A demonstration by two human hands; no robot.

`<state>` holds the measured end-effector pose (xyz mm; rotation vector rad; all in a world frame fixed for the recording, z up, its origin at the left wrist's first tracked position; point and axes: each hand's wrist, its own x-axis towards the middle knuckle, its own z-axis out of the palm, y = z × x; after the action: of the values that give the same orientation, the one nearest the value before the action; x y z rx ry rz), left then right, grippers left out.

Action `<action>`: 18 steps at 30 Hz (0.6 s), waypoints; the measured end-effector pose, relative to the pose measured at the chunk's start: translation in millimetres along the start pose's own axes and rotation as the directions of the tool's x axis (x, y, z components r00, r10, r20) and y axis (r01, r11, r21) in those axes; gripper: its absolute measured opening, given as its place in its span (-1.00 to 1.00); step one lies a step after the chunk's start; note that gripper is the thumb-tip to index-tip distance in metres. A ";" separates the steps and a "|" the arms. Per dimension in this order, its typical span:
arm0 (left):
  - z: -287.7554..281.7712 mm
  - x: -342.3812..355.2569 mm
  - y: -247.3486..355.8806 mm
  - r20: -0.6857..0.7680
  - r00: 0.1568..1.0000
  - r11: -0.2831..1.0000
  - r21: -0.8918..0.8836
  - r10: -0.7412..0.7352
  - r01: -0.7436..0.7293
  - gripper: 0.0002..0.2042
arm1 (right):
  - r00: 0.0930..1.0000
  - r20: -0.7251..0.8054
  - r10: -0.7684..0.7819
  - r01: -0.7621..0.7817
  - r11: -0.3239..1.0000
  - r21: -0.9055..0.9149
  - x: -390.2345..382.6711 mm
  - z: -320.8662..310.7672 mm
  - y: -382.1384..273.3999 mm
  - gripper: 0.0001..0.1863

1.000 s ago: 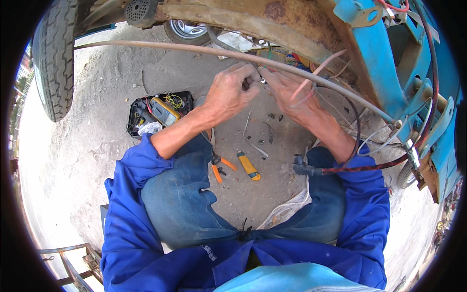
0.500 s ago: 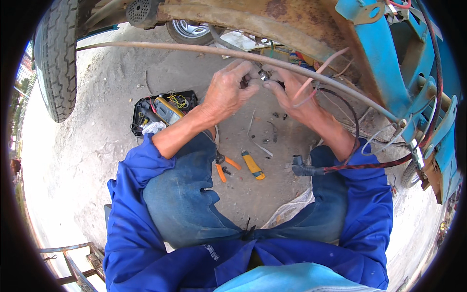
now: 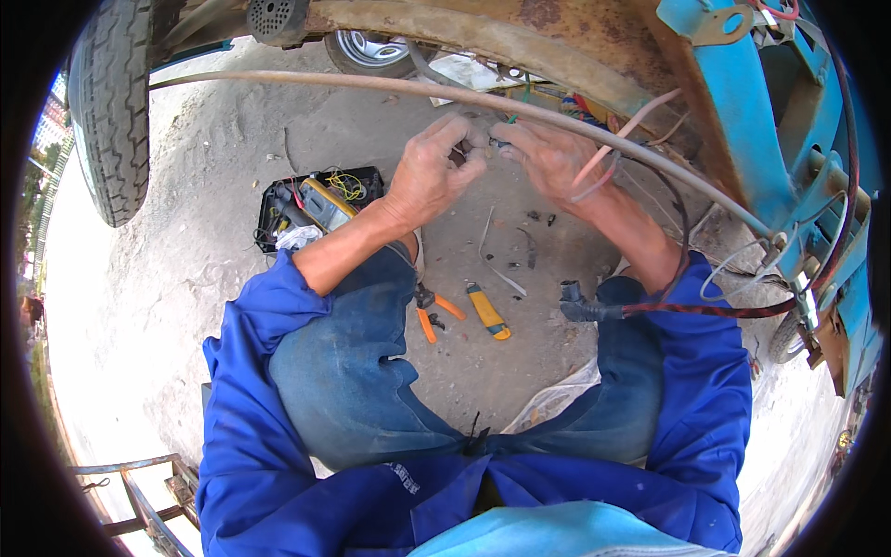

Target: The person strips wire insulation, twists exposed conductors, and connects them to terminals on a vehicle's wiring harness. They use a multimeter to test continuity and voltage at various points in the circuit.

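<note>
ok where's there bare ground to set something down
Mostly bare: ground between the tire and black toolbox, and grittier ground below the yellow cutter, between the jeans legs. Crowded: around the orange-handled pliers, pale strip and dark scraps.

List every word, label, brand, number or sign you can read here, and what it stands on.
Pale print on the blue jacket: too small and blurred to read.
Yellow-edged meter: any markings too small to read.
No other legible text.

Pliers [image 3: 425, 321] — left of utility knife [image 3: 488, 313]
</note>
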<state>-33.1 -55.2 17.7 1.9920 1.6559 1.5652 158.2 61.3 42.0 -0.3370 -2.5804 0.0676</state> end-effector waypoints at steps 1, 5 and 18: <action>-0.2 -0.2 0.2 -0.010 1.000 0.999 -0.036 -0.026 0.025 -0.90 | 1.000 -0.010 -0.006 0.006 1.000 0.010 1.5 0.6 1.0 -0.68; -2.4 -0.2 -1.5 0.006 0.984 0.975 -0.136 -0.176 0.175 -0.90 | 0.997 -0.049 -0.053 0.053 0.999 0.008 8.8 2.6 2.3 -0.72; -13.4 3.0 -1.5 -0.012 0.997 0.997 0.031 -0.075 0.075 -0.88 | 0.987 -0.160 0.007 0.025 0.981 0.194 21.6 15.0 -3.0 -0.80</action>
<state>-44.4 -58.8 24.8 1.9156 1.7481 1.5370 132.0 64.1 40.3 -0.2463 -2.3915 0.2775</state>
